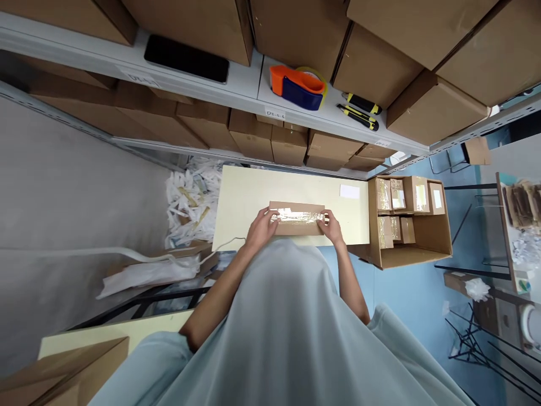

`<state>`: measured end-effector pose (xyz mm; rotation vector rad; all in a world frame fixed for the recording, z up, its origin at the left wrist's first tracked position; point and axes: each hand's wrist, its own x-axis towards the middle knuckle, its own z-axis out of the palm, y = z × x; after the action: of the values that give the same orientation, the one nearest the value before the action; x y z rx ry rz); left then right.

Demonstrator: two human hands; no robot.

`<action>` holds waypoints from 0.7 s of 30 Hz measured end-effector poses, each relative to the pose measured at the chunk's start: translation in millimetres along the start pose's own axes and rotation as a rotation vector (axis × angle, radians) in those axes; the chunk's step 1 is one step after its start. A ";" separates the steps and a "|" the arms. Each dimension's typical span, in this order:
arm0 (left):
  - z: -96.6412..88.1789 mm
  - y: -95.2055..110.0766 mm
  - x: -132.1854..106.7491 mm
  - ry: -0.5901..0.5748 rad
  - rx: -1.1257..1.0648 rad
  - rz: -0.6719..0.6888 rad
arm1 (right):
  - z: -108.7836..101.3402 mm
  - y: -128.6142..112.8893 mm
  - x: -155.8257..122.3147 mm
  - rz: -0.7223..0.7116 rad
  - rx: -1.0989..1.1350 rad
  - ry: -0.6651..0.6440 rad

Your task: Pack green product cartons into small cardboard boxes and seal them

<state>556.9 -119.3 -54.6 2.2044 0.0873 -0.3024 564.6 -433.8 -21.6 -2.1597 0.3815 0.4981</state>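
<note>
A small brown cardboard box [297,219] lies on the pale yellow table [253,192] near its front edge, a strip of clear tape along its top. My left hand [262,225] grips the box's left end, fingers curled over it. My right hand [332,226] grips the right end the same way. Both forearms reach out from under my light blue shirt.
An open carton [439,237] with several taped small boxes stands right of the table. A white label [349,192] lies on the table. On the shelf above are an orange and blue tape dispenser [298,85], two yellow-black cutters [359,110] and a phone [186,58]. White paper scraps [190,197] pile left.
</note>
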 end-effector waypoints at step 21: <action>-21.3 55.7 77.2 0.033 0.168 -0.116 | -4.0 -86.0 53.0 -0.187 -0.526 0.066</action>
<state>645.0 -139.7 -18.1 2.3762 0.2157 -0.3495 649.3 -392.0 14.3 -2.6925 0.0813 0.4570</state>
